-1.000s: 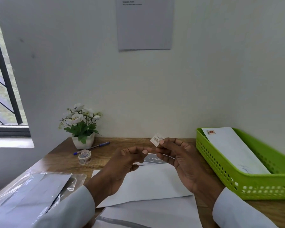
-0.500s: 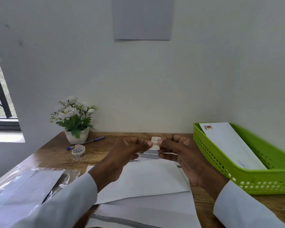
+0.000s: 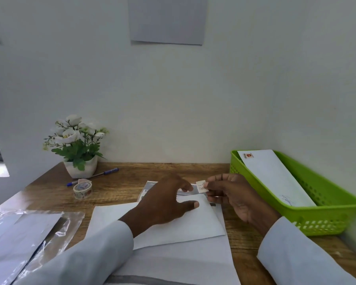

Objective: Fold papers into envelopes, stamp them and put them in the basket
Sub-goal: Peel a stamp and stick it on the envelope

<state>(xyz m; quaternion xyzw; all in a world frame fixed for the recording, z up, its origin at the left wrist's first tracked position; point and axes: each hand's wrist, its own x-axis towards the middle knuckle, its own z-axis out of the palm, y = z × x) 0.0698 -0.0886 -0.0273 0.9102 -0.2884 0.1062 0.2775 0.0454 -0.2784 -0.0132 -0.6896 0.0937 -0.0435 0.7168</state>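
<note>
My right hand (image 3: 234,194) pinches the small pale stamp with toothed edges (image 3: 201,185) between thumb and fingertips, just above the far right corner of the white paper envelope (image 3: 173,225) lying flat on the wooden table (image 3: 119,182). A second ago both hands met at that stamp, held up in front of me; now my left hand (image 3: 164,202) has let go of it and dropped towards the envelope, fingers loosely spread and holding nothing, thumb tip over the white paper. I cannot tell whether the palm actually presses the envelope or hovers just over it.

I read that as the backing being dealt with and the stamp ready to go down: the left hand will steady the envelope while the right brings the stamp onto its corner. The stamp is thin and light, so it could curl or stick askew if it touches early.

The green plastic basket with perforated walls (image 3: 325,221) sits to the right, already holding one stamped white envelope (image 3: 275,177). More white sheets lie under and nearer than the working envelope, and a roll of patterned tape (image 3: 82,188) stands well to the left.
</note>
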